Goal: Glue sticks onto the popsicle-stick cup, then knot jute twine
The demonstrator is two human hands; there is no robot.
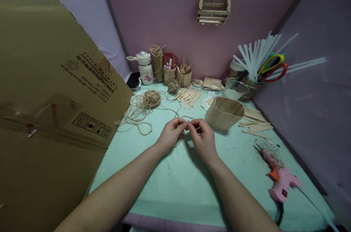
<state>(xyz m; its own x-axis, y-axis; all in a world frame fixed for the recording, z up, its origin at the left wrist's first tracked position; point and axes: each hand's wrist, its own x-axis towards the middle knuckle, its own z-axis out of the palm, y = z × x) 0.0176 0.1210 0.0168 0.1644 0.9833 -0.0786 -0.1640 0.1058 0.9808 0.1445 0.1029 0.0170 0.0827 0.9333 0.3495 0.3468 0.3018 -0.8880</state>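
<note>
My left hand [172, 133] and my right hand [203, 137] meet over the middle of the pale green table [175, 181], fingertips pinched together on a thin strand of jute twine [189, 118]. The strand trails back to a loose tangle of twine [137, 111] and a wound ball of twine [151, 98] at the far left. A pot made of popsicle sticks [223, 112] lies tilted just right of my right hand, apart from it.
A big cardboard sheet [46, 89] leans along the left. Loose popsicle sticks [189, 97] and more sticks [255, 120] lie behind and right. A pink glue gun [279, 177] rests near the right edge. Bottle, stick cups, glass bowl [236, 89] and scissors holder stand at the back.
</note>
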